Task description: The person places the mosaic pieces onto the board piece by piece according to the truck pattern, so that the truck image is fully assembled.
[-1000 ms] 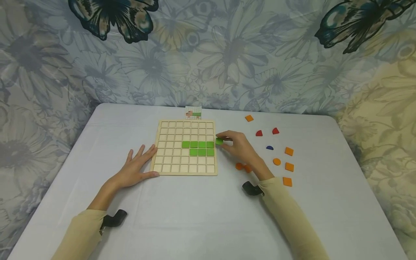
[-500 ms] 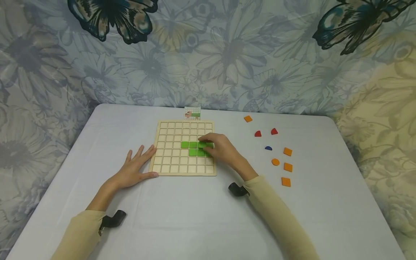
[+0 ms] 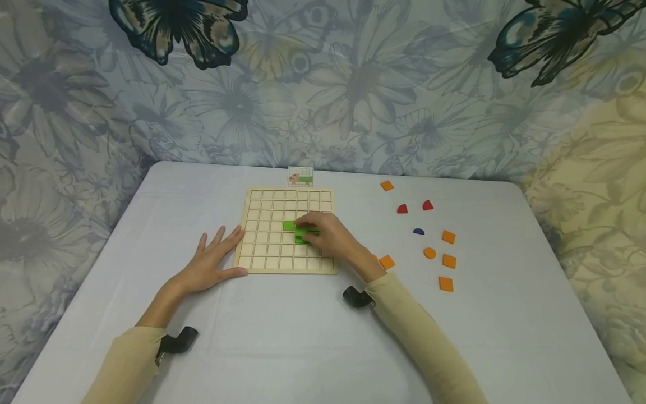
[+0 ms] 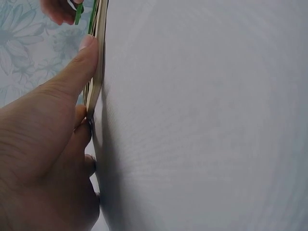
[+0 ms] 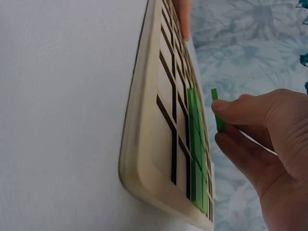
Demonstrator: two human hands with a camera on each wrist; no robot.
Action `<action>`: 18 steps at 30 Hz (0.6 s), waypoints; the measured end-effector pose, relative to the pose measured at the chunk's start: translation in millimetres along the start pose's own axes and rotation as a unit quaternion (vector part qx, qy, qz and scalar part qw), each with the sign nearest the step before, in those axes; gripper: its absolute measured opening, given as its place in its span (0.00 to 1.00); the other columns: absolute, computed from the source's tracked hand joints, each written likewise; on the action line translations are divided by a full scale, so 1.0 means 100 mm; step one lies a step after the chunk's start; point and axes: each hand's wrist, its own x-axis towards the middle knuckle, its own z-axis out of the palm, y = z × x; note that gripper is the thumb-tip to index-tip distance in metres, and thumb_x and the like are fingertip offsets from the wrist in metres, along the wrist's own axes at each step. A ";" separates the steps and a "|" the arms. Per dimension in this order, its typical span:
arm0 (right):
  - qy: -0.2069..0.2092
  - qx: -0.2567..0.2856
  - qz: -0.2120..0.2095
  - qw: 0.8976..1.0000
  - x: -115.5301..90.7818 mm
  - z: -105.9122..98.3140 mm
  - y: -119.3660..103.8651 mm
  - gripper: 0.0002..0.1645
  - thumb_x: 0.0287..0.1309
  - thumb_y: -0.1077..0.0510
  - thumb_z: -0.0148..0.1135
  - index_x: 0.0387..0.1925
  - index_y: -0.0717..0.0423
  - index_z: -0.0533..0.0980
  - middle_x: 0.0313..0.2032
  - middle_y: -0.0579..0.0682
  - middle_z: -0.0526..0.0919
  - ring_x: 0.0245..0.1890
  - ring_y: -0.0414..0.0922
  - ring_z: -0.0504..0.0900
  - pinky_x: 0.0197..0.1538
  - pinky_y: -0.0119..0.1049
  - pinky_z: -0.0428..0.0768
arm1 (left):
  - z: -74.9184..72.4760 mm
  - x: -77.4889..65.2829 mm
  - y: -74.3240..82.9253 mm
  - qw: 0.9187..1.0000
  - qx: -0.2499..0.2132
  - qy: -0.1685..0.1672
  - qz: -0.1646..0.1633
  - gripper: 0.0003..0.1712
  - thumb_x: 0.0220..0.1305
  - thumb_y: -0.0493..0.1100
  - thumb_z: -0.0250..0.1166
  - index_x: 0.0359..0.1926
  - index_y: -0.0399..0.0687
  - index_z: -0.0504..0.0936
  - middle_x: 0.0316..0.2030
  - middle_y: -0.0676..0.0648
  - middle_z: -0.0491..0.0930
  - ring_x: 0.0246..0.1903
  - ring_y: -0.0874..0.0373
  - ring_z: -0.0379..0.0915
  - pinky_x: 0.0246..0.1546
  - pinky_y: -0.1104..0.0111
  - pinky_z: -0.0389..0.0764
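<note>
A wooden grid board [image 3: 282, 272] lies on the white table. My left hand [image 3: 208, 270] rests at its left edge with fingers spread, and in the left wrist view the thumb [image 4: 79, 67] touches the frame. Over the board, my right hand [image 3: 330, 235] pinches a small green square tile [image 5: 220, 126] between thumb and fingertips. The right wrist view shows that tile held up on edge, apart from the board. Green tiles [image 5: 196, 154] fill cells in two rows; the right hand hides several of them in the head view.
A small printed card [image 3: 300, 177] lies behind the board. To the right are orange squares [image 3: 448, 237], an orange circle [image 3: 429, 253], red quarter-circle pieces [image 3: 402, 209] and a blue half-circle [image 3: 418, 231]. Another orange square [image 3: 386, 262] lies by the right wrist.
My right hand has moved left with the green tile, from beside the board's right edge to over the inner green tiles. The left hand stays in place.
</note>
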 end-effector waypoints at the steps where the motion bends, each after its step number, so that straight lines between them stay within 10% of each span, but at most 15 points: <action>1: -0.002 -0.001 -0.005 1.000 0.01 0.02 -0.01 0.19 0.55 0.67 0.70 0.50 0.60 0.81 0.48 0.51 0.85 0.49 0.44 0.83 0.54 0.33 0.79 | 0.00 0.00 0.00 1.000 -0.001 -0.001 -0.001 0.55 0.58 0.60 0.69 0.77 0.44 0.52 0.76 0.42 0.46 0.75 0.37 0.28 0.69 0.42 0.20; 18: -0.034 -0.013 -0.014 0.999 0.13 0.20 -0.06 0.20 0.55 0.67 0.70 0.51 0.57 0.81 0.49 0.49 0.85 0.51 0.42 0.82 0.55 0.32 0.77 | -0.01 -0.02 0.02 1.000 -0.004 0.008 0.002 0.54 0.58 0.60 0.69 0.76 0.43 0.52 0.76 0.41 0.47 0.75 0.36 0.30 0.69 0.41 0.22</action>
